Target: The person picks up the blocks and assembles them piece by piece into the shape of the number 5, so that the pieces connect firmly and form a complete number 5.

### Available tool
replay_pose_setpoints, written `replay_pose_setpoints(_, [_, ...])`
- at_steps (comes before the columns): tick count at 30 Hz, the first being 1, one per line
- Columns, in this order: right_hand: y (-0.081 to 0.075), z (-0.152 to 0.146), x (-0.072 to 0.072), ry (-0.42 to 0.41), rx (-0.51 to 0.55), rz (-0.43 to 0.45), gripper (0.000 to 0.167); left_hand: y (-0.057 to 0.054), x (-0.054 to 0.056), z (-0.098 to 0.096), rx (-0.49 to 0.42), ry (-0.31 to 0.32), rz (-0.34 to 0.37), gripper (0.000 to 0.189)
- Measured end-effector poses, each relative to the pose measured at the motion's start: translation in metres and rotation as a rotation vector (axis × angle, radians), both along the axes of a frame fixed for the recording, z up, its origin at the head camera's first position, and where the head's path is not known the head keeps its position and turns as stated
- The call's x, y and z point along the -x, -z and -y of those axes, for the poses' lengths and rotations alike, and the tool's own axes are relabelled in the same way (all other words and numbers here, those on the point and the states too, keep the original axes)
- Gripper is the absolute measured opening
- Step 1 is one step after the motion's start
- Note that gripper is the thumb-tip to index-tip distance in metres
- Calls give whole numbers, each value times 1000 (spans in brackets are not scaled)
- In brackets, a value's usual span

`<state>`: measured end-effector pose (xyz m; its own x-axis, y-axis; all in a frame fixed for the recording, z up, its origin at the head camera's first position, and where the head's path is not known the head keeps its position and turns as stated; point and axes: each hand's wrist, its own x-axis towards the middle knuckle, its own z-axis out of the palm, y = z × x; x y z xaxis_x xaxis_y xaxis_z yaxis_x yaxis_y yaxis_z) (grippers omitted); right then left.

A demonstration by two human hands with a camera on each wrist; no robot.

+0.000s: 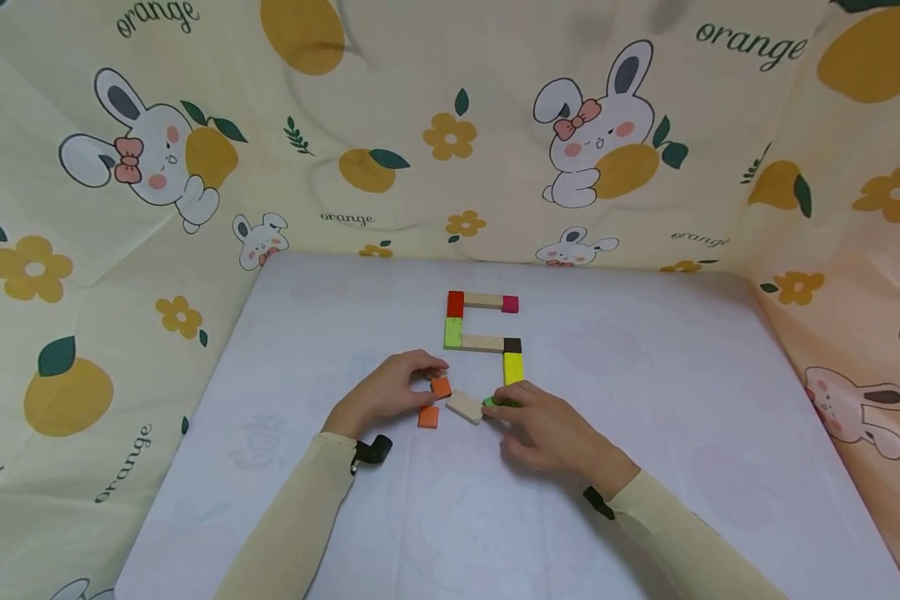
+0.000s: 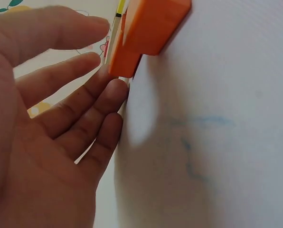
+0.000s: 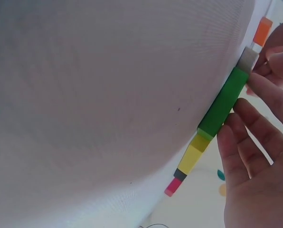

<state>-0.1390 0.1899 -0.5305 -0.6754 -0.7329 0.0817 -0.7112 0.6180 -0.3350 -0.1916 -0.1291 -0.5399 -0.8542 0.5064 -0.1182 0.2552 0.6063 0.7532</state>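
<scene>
My left hand (image 1: 393,387) has its thumb and fingertips right around an orange block (image 1: 441,387), the fingers loosely bent in the left wrist view. A second orange block (image 1: 428,417) lies just below it. My right hand (image 1: 547,429) rests its extended fingers along the side of a green block (image 3: 223,102), most of which the hand covers in the head view. Between the hands lies a slanted plain wooden block (image 1: 464,407), one end close to the green one. A yellow block (image 1: 513,367) runs up from the right fingers to a black block (image 1: 512,345).
Beyond the hands, a lime block (image 1: 453,333), a red block (image 1: 455,303), a pink block (image 1: 510,304) and plain wooden strips (image 1: 483,301) form an angular line on the white tabletop (image 1: 630,358). A patterned cloth (image 1: 390,108) stands along the back and sides.
</scene>
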Motion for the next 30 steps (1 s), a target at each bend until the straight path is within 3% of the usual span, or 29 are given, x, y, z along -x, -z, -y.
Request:
replay_pose_setpoints(9, [0,0,0,3,-3,12,45,0,-17,15,-25,-87,-32,52])
replay_pose_setpoints(18, [-2,1,0,7,-18,17,45,2,-35,28,2,-64,-13,46])
replay_pose_setpoints(30, [-3,2,-1,-9,-2,-12,47,7,-41,23,3,-24,-38,37])
